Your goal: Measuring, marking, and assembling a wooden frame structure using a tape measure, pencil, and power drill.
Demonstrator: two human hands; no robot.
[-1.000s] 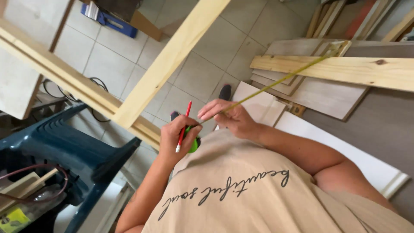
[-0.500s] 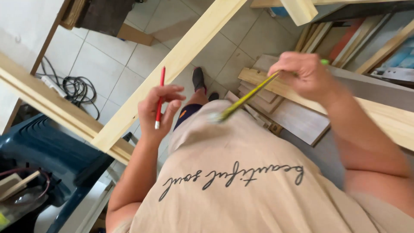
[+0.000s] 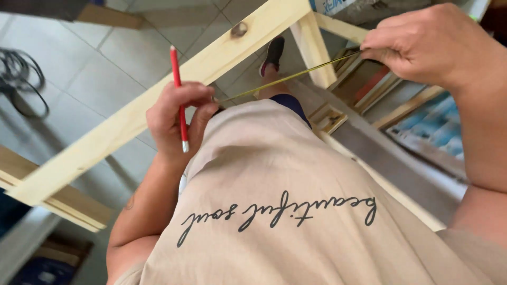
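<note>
My left hand (image 3: 177, 119) grips a red pencil (image 3: 178, 95) that stands upright, and its fingers also pinch one end of a yellow tape measure blade (image 3: 296, 76). The blade runs taut up and to the right to my right hand (image 3: 428, 45), which pinches its other end. Both hands hover beside a pale wooden frame: a long beam (image 3: 132, 119) runs diagonally under my left hand, and a cross piece (image 3: 314, 47) meets it near the blade. My beige shirt fills the lower part of the view.
Grey floor tiles (image 3: 100, 58) lie below, with a coiled black cable (image 3: 21, 79) at the left edge. My dark shoe (image 3: 272, 53) stands behind the frame. Boards and panels (image 3: 401, 105) lie stacked at the right. Another wooden rail (image 3: 58, 203) crosses the lower left.
My right hand has pulled the tape further out, up and to the right, stretching it taut. My left hand with the pencil has stayed by the long beam. The view has tilted closer in.
</note>
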